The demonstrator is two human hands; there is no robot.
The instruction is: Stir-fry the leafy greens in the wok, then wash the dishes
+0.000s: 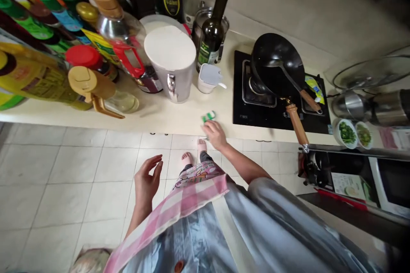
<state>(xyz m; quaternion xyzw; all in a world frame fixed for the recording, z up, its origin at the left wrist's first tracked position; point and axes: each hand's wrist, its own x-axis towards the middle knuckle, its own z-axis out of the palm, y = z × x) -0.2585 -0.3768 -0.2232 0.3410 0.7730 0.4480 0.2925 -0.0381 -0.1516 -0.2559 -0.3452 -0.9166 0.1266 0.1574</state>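
Note:
My right hand (215, 133) reaches to the front edge of the cream counter (166, 115), its fingers curled next to a small green and white object (208, 116). Whether the fingers touch or hold it is unclear. My left hand (146, 181) hangs over the tiled floor with its fingers loosely spread and nothing in it. A black wok (277, 66) with a wooden handle sits on the black gas hob (243, 110) to the right of my right hand.
Bottles and jars crowd the counter's left side. A grey lidded bucket (173, 66), a small white cup (208, 78) and a dark green bottle (214, 29) stand behind. Two small bowls of chopped greens (347, 133) and steel pots sit at the right.

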